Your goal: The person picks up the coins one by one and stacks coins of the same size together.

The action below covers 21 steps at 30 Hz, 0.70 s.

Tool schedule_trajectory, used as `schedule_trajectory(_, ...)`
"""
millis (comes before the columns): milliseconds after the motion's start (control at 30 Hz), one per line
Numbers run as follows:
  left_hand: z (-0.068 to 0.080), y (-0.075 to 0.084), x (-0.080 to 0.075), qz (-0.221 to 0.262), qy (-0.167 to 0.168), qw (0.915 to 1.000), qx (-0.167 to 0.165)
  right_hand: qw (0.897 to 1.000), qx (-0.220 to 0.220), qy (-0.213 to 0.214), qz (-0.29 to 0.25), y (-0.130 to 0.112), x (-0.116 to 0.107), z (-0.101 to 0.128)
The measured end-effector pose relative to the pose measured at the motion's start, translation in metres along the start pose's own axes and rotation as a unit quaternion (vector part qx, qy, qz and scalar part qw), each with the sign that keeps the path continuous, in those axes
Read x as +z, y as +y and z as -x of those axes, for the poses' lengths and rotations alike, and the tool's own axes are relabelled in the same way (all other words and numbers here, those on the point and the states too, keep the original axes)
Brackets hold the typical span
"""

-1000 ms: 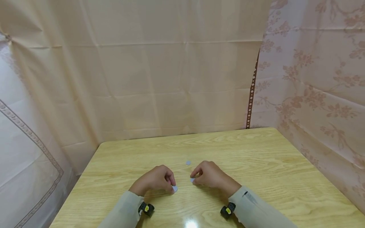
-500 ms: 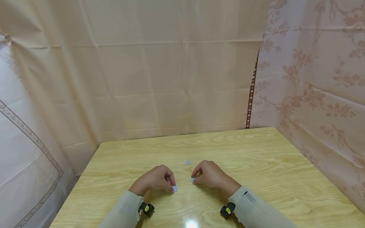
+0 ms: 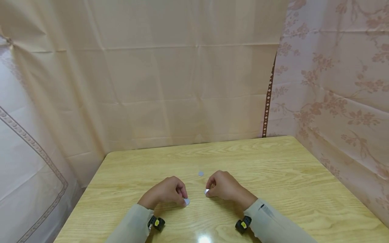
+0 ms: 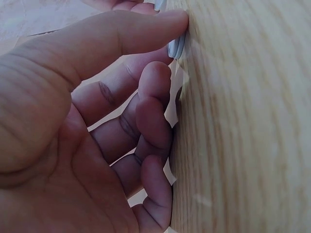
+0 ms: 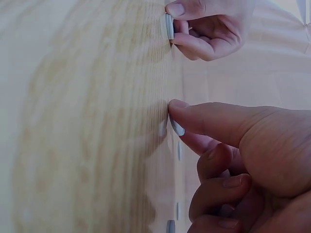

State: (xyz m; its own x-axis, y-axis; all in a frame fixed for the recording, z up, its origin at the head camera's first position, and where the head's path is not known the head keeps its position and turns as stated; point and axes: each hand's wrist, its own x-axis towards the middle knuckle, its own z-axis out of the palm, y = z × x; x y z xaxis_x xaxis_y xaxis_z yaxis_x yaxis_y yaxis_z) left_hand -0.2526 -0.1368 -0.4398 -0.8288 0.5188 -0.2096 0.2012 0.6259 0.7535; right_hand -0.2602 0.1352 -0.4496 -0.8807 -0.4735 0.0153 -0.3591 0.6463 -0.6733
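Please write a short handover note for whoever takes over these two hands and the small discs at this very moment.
Left hand: fingers curled, thumb and fingertip pinching a small grey disc on edge against the wooden table.
Right hand: likewise pinching a second grey disc on the tabletop.
A third disc lies flat and untouched just beyond the hands, between them.
Done: both discs are in a grip, their edges touching the wood.
Left: neither disc has been lifted clear; the far one has yet to be handled.
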Motion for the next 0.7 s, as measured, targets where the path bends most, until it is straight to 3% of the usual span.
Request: schedule_trajectory(700,0.0008,0.0016,0.0000,-0.001,0.000,1.0000,-0.003,1.000,0.003,0.010,-0.024,0.0003,-0.0029,0.0005)
